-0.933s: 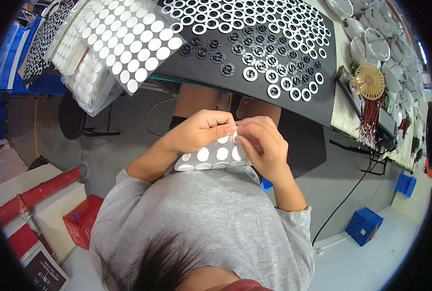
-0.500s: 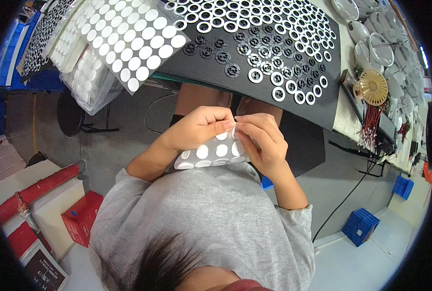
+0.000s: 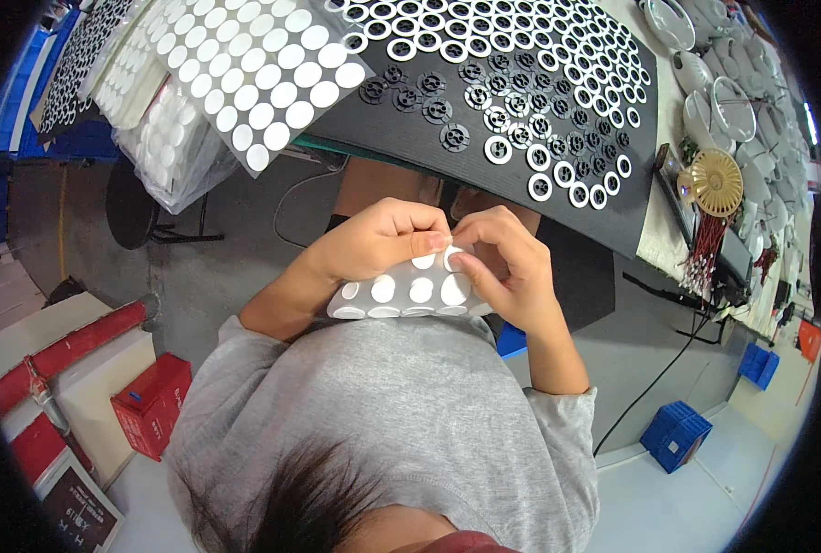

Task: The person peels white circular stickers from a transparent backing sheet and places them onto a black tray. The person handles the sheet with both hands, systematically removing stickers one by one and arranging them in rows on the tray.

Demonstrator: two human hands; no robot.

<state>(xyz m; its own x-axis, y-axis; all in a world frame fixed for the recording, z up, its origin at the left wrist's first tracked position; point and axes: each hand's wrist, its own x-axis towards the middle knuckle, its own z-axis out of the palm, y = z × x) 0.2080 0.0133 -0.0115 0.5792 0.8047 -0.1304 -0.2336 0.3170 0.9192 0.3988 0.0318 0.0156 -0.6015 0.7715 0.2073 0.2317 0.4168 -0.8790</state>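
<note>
Close to my body, my left hand (image 3: 383, 241) pinches the top edge of a backing sheet of round white stickers (image 3: 399, 293) between thumb and fingers. The sheet bends over toward my shirt. My right hand (image 3: 510, 263) is at its upper right corner, thumb and index finger closed on the edge of a round white sticker (image 3: 452, 257). Whether that sticker is partly lifted, I cannot make out. Beyond my hands, a black table (image 3: 355, 124) carries many white rings with black spoked centres (image 3: 498, 149) and bare black spoked discs (image 3: 455, 137).
More sheets of white round stickers (image 3: 268, 78) overhang the table's left edge, above a clear plastic bag (image 3: 175, 147). At right are a gold fan-shaped ornament with red tassels (image 3: 713, 182) and several white bowl-like parts (image 3: 733, 109). A blue crate (image 3: 676, 436) and a red box (image 3: 151, 405) stand on the floor.
My right thumb and index finger have shifted slightly at the sheet's corner, the wrist turning a little. My left hand keeps its hold. The whole view has shifted slightly.
</note>
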